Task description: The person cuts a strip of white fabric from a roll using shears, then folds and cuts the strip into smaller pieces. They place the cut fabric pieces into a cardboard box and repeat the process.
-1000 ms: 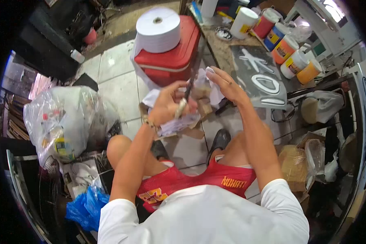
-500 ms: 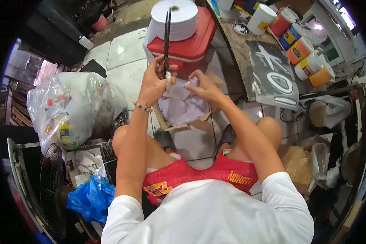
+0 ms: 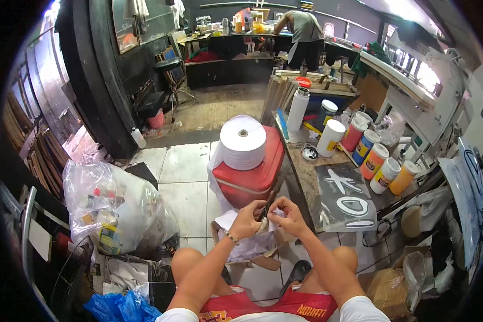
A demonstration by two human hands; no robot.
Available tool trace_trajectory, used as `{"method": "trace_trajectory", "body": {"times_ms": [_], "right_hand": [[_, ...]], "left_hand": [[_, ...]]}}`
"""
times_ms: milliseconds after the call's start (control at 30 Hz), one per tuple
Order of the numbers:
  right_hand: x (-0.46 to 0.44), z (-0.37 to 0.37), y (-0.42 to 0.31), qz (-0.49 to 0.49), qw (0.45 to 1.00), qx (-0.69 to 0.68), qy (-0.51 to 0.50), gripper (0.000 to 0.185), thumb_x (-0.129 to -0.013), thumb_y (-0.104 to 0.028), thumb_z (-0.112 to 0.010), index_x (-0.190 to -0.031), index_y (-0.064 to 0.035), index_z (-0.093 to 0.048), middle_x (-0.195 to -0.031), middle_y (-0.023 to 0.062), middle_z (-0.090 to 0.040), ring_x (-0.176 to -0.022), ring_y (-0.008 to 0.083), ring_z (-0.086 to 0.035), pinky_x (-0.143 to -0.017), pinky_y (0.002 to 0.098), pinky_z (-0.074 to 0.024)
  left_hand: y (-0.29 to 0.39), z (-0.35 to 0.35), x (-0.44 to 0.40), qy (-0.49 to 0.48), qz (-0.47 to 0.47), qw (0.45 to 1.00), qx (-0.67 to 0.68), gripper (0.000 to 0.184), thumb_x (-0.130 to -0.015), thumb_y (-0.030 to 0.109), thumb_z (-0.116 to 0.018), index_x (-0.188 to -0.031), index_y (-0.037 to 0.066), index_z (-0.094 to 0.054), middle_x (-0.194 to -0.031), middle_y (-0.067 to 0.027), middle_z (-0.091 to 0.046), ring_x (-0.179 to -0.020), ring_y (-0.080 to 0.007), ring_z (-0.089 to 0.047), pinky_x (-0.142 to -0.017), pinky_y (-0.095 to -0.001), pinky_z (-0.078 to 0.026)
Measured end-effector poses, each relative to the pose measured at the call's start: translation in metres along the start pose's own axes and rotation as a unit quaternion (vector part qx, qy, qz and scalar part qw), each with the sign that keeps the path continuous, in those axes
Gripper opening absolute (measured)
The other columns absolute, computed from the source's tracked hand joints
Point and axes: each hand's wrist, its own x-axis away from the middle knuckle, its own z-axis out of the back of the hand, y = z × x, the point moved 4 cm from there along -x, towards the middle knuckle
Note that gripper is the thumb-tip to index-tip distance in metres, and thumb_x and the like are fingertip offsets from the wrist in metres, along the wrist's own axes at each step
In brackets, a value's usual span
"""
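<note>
We are bringing our left hand (image 3: pixel 245 221), curled round the scissors (image 3: pixel 263 224), closer to our right hand (image 3: pixel 291 219), its fingertips pinching a white scrap (image 3: pixel 277 213).

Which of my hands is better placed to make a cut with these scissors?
Probably your left hand: it's wrapped around the handle of the scissors, while your right hand is up beside the blades with its fingertips close together.
</note>
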Motion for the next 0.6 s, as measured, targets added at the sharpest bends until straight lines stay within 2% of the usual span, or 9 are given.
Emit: {"method": "trace_trajectory", "body": {"times_ms": [133,167,233,300,367,400,467,500,600], "right_hand": [[0.011,0.009,-0.055,0.176,0.942,0.252,0.133,0.020,-0.081,-0.004,-0.075,-0.095,-0.0057,-0.061,-0.101,0.0058,-0.064,-0.078,0.0098,-0.059,-0.066,0.0231,-0.0466],[0.017,0.013,-0.055,0.175,0.935,0.251,0.178,0.015,-0.083,-0.006,-0.075,-0.089,-0.0050,-0.062,-0.091,0.0054,-0.067,-0.068,0.0064,-0.057,-0.058,0.0213,-0.0443],[0.038,-0.011,-0.056,0.029,0.969,0.109,0.219,0.014,-0.088,-0.009,-0.073,-0.081,-0.0045,-0.061,-0.076,0.0016,-0.065,-0.060,0.0028,-0.054,-0.054,0.0196,-0.0423],[0.063,-0.070,-0.054,0.022,0.980,0.166,0.105,0.020,-0.093,-0.014,-0.069,-0.078,-0.0042,-0.060,-0.061,-0.0055,-0.057,-0.056,-0.0002,-0.051,-0.050,0.0195,-0.0397],[0.094,-0.143,-0.031,-0.185,0.976,0.062,-0.095,0.021,-0.095,-0.021,-0.068,-0.094,-0.0005,-0.063,-0.068,-0.0025,-0.057,-0.067,0.0094,-0.058,-0.061,0.0271,-0.0482],[0.104,-0.186,-0.038,-0.165,0.972,-0.063,-0.155,0.023,-0.097,-0.022,-0.064,-0.104,-0.0005,-0.060,-0.082,0.0009,-0.060,-0.075,0.0102,-0.059,-0.067,0.0267,-0.0490],[0.129,-0.248,-0.067,-0.178,0.909,-0.278,-0.253,0.032,-0.099,-0.021,-0.060,-0.122,-0.0014,-0.050,-0.107,0.0071,-0.058,-0.089,0.0125,-0.061,-0.079,0.0271,-0.0494],[0.139,-0.265,-0.085,-0.207,0.862,-0.359,-0.293,0.038,-0.100,-0.020,-0.059,-0.129,-0.0023,-0.044,-0.119,0.0100,-0.055,-0.094,0.0140,-0.061,-0.083,0.0278,-0.0492],[0.154,-0.267,-0.115,-0.291,0.769,-0.432,-0.371,0.041,-0.099,-0.020,-0.061,-0.130,-0.0037,-0.040,-0.122,0.0096,-0.053,-0.093,0.0125,-0.060,-0.078,0.0269,-0.0490]], "left_hand": [[0.015,0.019,-0.002,0.076,-0.051,0.965,-0.245,0.059,-0.070,0.004,-0.074,-0.126,0.001,-0.054,-0.090,-0.0034,-0.066,-0.080,-0.0072,-0.057,-0.070,-0.0270,-0.050],[0.012,0.028,-0.008,0.092,-0.044,0.965,-0.242,0.055,-0.071,0.004,-0.073,-0.123,0.000,-0.056,-0.094,-0.0048,-0.066,-0.083,-0.0095,-0.059,-0.073,-0.0272,-0.051],[0.059,0.031,-0.013,0.121,-0.069,0.951,-0.277,0.055,-0.071,0.005,-0.071,-0.124,-0.001,-0.056,-0.103,-0.0089,-0.068,-0.090,-0.0128,-0.062,-0.080,-0.0292,-0.052],[0.094,0.035,-0.026,0.130,-0.044,0.926,-0.353,0.059,-0.067,0.017,-0.074,-0.122,0.001,-0.058,-0.094,-0.0159,-0.071,-0.085,-0.0255,-0.070,-0.078,-0.0354,-0.054],[0.116,0.034,-0.046,0.123,-0.080,0.905,-0.400,0.059,-0.066,0.022,-0.074,-0.120,0.002,-0.061,-0.096,-0.0207,-0.071,-0.090,-0.0353,-0.069,-0.079,-0.0414,-0.054],[0.131,0.029,-0.055,0.116,-0.087,0.894,-0.425,0.058,-0.065,0.020,-0.074,-0.119,0.003,-0.061,-0.098,-0.0215,-0.071,-0.093,-0.0368,-0.069,-0.080,-0.0431,-0.054],[0.137,0.021,-0.072,0.068,-0.099,0.873,-0.474,0.052,-0.066,0.016,-0.073,-0.116,0.003,-0.063,-0.100,-0.0220,-0.070,-0.094,-0.0370,-0.069,-0.081,-0.0435,-0.054],[0.133,0.021,-0.082,0.029,-0.111,0.865,-0.488,0.051,-0.068,0.024,-0.077,-0.113,0.004,-0.064,-0.096,-0.0209,-0.071,-0.089,-0.0365,-0.069,-0.077,-0.0432,-0.055],[0.146,0.007,-0.072,-0.025,-0.079,0.810,-0.580,0.039,-0.068,0.031,-0.077,-0.093,0.003,-0.068,-0.087,-0.0194,-0.069,-0.083,-0.0396,-0.067,-0.071,-0.0456,-0.054]]}}
